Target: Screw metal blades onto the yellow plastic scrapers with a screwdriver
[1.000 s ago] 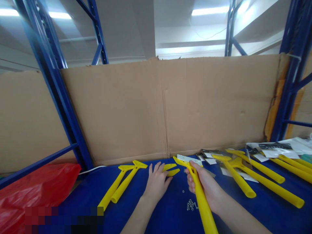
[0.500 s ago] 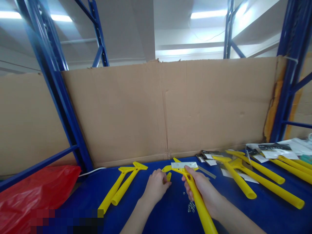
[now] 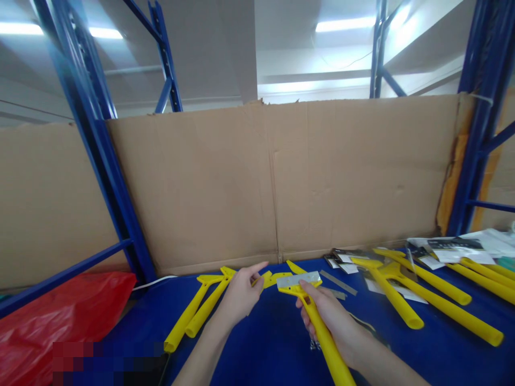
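My right hand [image 3: 328, 316] is wrapped round a yellow scraper handle [image 3: 324, 335], its wide head pointing away from me. Across that head lies a flat metal blade [image 3: 298, 279], with my right thumb close to its lower edge. Left of it, my left hand [image 3: 242, 294] pinches a small flat yellow plate [image 3: 265, 279] between thumb and fingers, index finger stretched out. Behind the hands, more yellow plates [image 3: 295, 267] lie on the blue table. Loose metal blades [image 3: 338, 282] rest just right of the scraper head. Small screws or nuts [image 3: 314, 344] are partly hidden by the handle.
Two yellow scraper handles [image 3: 201, 305] lie at the left, beside a red plastic bag [image 3: 76, 305]. Several yellow handles [image 3: 446, 305] and packaged cards [image 3: 458, 249] cover the right side. A cardboard wall [image 3: 209, 187] and blue rack posts [image 3: 120, 198] bound the table.
My left hand has moved left and slightly up, carrying the small yellow plate away from the table. The scraper in my right hand has shifted a little left, its head now slightly tilted.
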Demonstrator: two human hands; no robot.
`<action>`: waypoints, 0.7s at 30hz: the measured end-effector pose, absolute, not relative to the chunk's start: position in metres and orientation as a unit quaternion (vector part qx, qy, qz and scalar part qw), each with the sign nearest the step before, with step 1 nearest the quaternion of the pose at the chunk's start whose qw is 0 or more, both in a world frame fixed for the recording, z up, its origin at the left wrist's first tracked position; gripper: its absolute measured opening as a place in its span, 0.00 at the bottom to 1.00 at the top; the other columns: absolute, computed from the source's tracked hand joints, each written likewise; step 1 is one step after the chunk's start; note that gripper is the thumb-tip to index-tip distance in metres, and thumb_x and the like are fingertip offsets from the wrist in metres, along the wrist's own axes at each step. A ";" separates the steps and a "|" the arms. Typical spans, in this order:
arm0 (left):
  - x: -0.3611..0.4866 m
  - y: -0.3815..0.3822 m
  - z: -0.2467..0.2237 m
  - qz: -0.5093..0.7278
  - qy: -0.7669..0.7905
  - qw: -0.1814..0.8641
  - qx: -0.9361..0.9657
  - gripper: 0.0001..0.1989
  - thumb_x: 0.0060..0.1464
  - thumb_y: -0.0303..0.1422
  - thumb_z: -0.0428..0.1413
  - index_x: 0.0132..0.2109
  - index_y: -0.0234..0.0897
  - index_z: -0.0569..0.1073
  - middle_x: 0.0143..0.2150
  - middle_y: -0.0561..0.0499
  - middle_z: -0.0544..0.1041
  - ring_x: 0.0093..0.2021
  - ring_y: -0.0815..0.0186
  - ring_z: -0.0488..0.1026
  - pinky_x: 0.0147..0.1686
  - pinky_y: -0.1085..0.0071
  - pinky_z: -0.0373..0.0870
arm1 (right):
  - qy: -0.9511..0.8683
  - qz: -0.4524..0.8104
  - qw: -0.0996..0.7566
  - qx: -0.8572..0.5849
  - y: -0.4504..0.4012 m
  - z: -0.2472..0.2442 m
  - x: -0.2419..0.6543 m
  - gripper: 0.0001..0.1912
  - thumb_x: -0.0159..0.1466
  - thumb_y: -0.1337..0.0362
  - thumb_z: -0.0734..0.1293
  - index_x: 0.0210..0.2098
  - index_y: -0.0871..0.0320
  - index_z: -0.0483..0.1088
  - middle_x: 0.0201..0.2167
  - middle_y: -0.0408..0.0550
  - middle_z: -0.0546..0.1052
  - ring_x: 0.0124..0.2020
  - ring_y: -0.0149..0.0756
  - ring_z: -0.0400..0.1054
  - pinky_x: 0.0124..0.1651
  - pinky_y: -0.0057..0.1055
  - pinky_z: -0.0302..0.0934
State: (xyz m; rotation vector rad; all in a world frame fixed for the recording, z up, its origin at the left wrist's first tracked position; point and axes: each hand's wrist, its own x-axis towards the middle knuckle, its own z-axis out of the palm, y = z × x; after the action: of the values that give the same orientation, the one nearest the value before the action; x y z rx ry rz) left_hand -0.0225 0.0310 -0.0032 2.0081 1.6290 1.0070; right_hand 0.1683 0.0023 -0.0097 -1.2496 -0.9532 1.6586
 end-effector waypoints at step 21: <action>0.006 0.016 0.012 0.598 0.431 0.441 0.512 0.16 0.34 0.32 0.66 0.30 0.36 0.67 0.24 0.56 0.74 0.26 0.71 0.71 0.28 0.76 0.67 | -0.424 0.668 0.368 -0.489 -0.007 -0.016 0.158 0.21 0.68 0.54 0.54 0.25 0.59 0.65 0.09 0.38 0.64 0.09 0.23 0.55 0.13 0.20 0.47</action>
State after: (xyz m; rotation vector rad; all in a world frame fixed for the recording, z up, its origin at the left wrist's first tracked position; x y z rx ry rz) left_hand 0.0062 0.0156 0.0119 1.2715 1.0691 1.4860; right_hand 0.1583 -0.0071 -0.0156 -1.2558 -1.0876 1.7149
